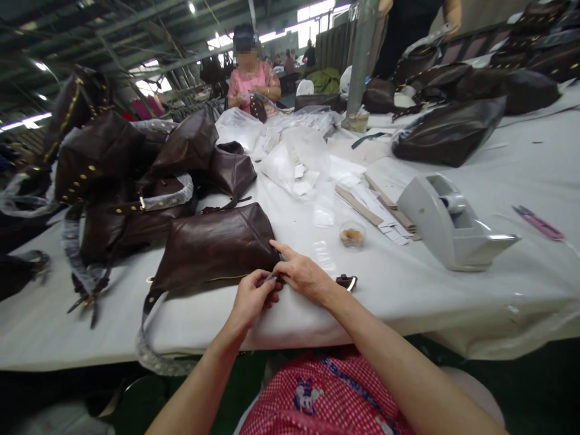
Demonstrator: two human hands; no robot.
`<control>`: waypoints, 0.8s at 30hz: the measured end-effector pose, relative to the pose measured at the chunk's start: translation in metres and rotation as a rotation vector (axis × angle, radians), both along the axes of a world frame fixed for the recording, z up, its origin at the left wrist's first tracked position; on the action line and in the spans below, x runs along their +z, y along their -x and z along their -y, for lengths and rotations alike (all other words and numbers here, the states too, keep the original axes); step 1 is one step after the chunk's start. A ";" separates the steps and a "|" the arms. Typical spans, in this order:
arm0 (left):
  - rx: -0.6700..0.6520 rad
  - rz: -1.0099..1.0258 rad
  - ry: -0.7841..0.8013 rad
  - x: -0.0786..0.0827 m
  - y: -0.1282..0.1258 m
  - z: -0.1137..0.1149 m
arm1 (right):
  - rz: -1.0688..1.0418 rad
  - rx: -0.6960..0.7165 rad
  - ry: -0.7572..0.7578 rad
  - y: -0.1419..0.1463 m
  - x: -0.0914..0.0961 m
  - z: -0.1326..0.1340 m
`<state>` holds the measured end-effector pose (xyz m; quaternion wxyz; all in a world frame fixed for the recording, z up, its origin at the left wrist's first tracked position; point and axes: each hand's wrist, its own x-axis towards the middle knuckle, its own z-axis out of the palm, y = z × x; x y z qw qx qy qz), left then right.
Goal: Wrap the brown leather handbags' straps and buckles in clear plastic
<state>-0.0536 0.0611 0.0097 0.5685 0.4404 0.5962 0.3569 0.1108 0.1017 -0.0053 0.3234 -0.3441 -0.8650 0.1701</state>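
A dark brown leather handbag (217,244) lies on its side on the white-covered table, its gold zip along the near edge. My left hand (256,296) is closed in a pinch at the bag's right near corner, with a small bit of clear plastic film (270,278) showing at its fingertips. Against the same corner, my right hand (302,273) has its index finger stretched along the bag's end and its other fingers curled together; what they grip is hidden. The bag's plastic-wrapped strap (151,350) hangs over the table's front edge. A dark strap end with a buckle (347,282) lies beside my right wrist.
Brown handbags (104,151) are piled at left, others (448,130) at back right. Clear plastic bags (294,154), card strips (360,205), a small round tub (352,234), a grey tape dispenser (453,223) and pink-handled snips (539,222) lie about. Two people work across the table.
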 end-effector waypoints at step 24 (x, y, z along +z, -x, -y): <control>0.056 -0.179 -0.204 -0.012 -0.005 0.007 | 0.076 -0.033 -0.012 0.004 -0.003 0.004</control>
